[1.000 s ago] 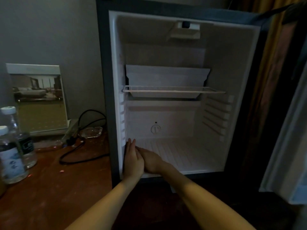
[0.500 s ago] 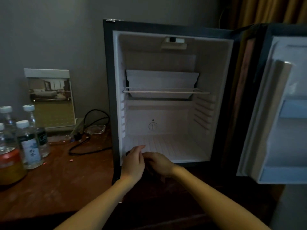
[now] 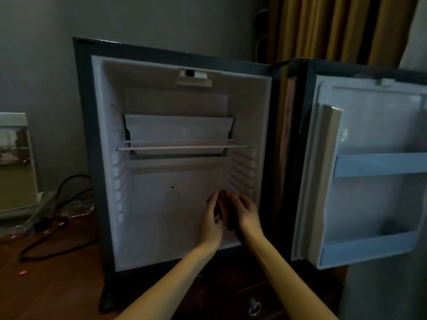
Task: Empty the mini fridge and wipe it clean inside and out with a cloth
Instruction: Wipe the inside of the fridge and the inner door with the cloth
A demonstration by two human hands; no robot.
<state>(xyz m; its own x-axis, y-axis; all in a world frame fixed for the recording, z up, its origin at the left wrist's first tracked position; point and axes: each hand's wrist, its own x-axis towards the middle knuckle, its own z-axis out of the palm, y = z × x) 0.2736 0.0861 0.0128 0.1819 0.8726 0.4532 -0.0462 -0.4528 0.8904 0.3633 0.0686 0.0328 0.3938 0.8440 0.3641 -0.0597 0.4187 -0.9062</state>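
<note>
Head view: the mini fridge (image 3: 86, 139) stands upright on the wooden surface (image 3: 46, 285), its long axis vertical and its open mouth facing me. Its door (image 3: 374, 125) is swung wide to the right. A wire shelf (image 3: 182, 146) crosses the upper half. Both hands are in the lower compartment, close to the ribbed right wall. The left hand (image 3: 210, 225) touches the right hand (image 3: 247, 215), fingers curled toward each other. A dark shape (image 3: 222, 212) sits between them; I cannot tell if it is a cloth, or if they grip it. Half a second ago the hands were at the front left edge of the fridge floor.
</note>
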